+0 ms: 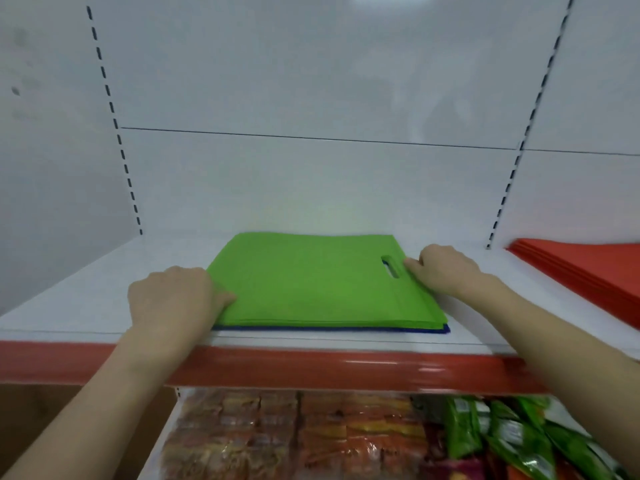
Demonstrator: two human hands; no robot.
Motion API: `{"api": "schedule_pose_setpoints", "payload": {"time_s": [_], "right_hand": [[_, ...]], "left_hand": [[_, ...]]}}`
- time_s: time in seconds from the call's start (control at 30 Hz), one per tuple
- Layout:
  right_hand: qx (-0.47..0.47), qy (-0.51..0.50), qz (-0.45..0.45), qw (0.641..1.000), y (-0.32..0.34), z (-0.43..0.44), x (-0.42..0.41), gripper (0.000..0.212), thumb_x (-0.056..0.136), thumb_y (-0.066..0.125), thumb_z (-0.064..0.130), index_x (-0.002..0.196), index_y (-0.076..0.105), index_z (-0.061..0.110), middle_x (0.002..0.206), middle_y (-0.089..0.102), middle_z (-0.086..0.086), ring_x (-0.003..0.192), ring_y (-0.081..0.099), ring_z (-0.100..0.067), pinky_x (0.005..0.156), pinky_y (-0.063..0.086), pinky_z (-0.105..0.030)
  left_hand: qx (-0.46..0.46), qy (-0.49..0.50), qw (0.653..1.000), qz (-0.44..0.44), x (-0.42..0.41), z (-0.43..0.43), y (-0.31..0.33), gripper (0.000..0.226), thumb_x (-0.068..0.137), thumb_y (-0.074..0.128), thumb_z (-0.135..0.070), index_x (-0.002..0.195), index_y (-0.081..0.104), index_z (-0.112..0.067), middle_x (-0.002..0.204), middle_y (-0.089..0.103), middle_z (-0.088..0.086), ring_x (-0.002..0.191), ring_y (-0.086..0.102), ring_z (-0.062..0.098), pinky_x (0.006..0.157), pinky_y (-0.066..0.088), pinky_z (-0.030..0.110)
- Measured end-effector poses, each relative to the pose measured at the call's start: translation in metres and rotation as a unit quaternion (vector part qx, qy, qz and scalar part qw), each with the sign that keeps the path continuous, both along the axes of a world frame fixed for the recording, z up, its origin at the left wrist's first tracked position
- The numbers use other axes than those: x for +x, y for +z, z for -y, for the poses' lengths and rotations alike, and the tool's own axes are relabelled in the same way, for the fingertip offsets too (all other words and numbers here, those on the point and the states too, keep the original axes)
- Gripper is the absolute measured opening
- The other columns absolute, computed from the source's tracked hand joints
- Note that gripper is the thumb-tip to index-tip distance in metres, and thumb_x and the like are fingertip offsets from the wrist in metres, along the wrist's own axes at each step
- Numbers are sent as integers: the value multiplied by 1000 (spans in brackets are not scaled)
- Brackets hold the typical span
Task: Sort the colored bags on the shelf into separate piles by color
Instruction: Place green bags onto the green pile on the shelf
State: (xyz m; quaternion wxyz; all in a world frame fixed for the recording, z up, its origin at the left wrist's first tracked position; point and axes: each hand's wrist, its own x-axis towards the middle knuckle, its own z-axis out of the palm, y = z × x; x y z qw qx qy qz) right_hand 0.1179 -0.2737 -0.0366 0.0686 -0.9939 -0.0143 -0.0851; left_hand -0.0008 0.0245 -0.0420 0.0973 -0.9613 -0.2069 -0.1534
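- Centrally, green bags (311, 282) lie stacked on the white shelf (86, 306), with a blue bag (346, 329) edge showing beneath.
- Left hand (173, 299): fingers curled, pinching the stack's left edge.
- Right hand (443, 268): gripping its right edge.
- Red bags (588, 268): far right, apart.

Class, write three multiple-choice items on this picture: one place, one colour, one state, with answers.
1. The red pile lies: A left of the green bags; B right of them; C under them.
2. Colour beneath the green bags: A blue; B yellow; C white.
3. The hands: A grip the bags' side edges; B hang free; C reach the lower shelf.
Answers: B, it sits far right; A, a blue bag shows in front; A, left hand and right hand hold opposite edges.
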Motion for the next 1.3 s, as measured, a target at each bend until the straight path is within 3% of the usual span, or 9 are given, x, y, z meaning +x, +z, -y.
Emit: {"api": "schedule_pose_setpoints", "payload": {"time_s": [0.13,0.23,0.4,0.57,0.7,0.83,0.93,1.13,1.3], "right_hand": [[-22,-9,27,999,-6,-6,-4,30,97,41,34,78,47,12,109,61,-16,94,56,-30,72,36,-29],[-48,-14,70,996,-6,-12,-7,26,97,42,29,98,59,8,111,61,-15,101,57,-31,71,35,-29],[-104,-7,106,989,-5,-18,-9,25,99,39,22,103,58,6,110,60,-13,101,57,-31,69,33,-28],[-84,0,110,990,-3,-22,-10,20,99,38,20,96,53,8,107,60,-14,92,54,-31,68,33,-29],[-76,4,124,989,-2,-24,-10,14,98,37,16,89,46,9,105,60,-14,83,49,-30,67,32,-29],[-65,-7,130,989,2,-24,-8,10,96,37,10,86,38,10,104,60,-14,79,46,-28,65,31,-30],[-17,-16,142,990,9,-19,-7,9,96,33,8,87,35,7,103,60,-19,80,48,-30,66,31,-32],[77,-46,199,976,29,14,-18,26,100,31,22,104,44,-1,107,58,-27,92,55,-39,69,33,-38],[65,-119,236,962,44,75,-49,29,99,35,25,111,46,0,111,58,-27,102,54,-42,71,31,-38]], "left_hand": [[-6,-6,1000,4,-1,1,0,51,88,42,-62,107,60,-18,112,59,4,105,57,25,79,41,27],[20,-9,1000,17,-5,2,-1,50,88,42,-60,109,57,-17,113,56,3,108,55,24,81,40,28],[9,-15,999,39,-5,-5,-7,32,94,44,-44,106,51,-14,109,53,4,105,51,25,71,31,29],[-20,-30,997,65,-4,-8,-10,6,95,46,-20,99,47,-14,103,57,5,97,57,27,64,29,28],[-23,-23,994,102,-7,-10,-8,5,92,52,-15,96,52,-13,94,60,8,88,59,30,59,28,29],[-31,-74,985,155,-7,-11,-9,12,77,67,1,77,56,-3,73,58,17,70,58,36,53,21,30],[-58,-70,979,181,-10,-7,-8,17,88,54,-5,83,40,-11,75,59,12,71,58,34,49,16,28],[-110,-119,960,229,-16,22,-2,18,99,36,-23,87,30,-10,54,31,-2,55,34,25,47,15,31],[-107,-259,918,281,-19,73,11,23,76,69,3,69,47,1,38,23,-3,28,42,28,44,16,13]]}}
